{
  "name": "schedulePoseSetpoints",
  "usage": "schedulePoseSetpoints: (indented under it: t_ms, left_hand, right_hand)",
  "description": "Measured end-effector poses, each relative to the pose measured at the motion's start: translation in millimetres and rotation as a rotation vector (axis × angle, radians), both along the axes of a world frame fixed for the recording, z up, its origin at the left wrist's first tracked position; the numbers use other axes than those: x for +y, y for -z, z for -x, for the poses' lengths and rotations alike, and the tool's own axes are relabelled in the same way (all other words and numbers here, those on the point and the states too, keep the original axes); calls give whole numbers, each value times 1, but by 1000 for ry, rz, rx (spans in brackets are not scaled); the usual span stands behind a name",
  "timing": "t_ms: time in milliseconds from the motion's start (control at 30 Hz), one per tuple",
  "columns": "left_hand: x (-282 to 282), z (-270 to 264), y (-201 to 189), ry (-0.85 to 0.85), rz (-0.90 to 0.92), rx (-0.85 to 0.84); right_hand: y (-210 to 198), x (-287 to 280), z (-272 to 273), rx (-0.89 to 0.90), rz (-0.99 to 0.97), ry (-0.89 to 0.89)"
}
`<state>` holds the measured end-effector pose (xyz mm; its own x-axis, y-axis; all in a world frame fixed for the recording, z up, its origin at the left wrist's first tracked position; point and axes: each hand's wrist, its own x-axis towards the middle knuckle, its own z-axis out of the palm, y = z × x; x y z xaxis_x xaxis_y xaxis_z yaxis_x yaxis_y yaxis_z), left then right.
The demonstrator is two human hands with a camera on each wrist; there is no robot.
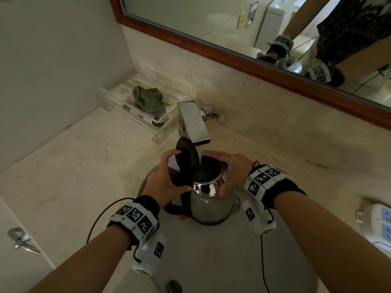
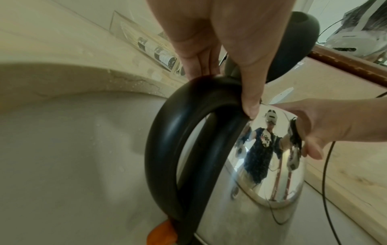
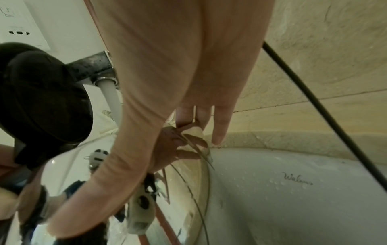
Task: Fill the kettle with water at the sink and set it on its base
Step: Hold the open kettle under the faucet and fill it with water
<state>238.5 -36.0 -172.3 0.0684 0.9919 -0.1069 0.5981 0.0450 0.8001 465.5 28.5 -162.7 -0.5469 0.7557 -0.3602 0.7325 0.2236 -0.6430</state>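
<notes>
A stainless-steel kettle (image 1: 211,206) stands in the sink basin (image 1: 211,254) under the square chrome faucet (image 1: 193,123). Its black lid (image 1: 187,159) is tipped up and the mouth is open. A pale stream seems to fall from the spout (image 3: 111,99) into the kettle. My left hand (image 1: 165,178) grips the top of the black handle (image 2: 167,149), its thumb lying on the handle and its fingers reaching the lid's edge. My right hand (image 1: 232,170) wraps the kettle's shiny upper body (image 2: 261,165), thumb on the near side.
A clear tray (image 1: 165,123) with a green cloth (image 1: 148,96) and small bottles sits behind the faucet to the left. A white power strip (image 1: 378,225) lies on the counter at right. The drain plug (image 1: 174,287) is near the front. A wood-framed mirror (image 1: 232,51) runs above.
</notes>
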Motion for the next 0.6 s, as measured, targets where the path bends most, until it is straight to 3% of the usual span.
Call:
schedulePoseSetpoints:
  t_ms: [600]
  left_hand:
    - [0, 0, 0, 11, -8, 14]
  right_hand:
    - [1, 0, -1, 27, 15, 5]
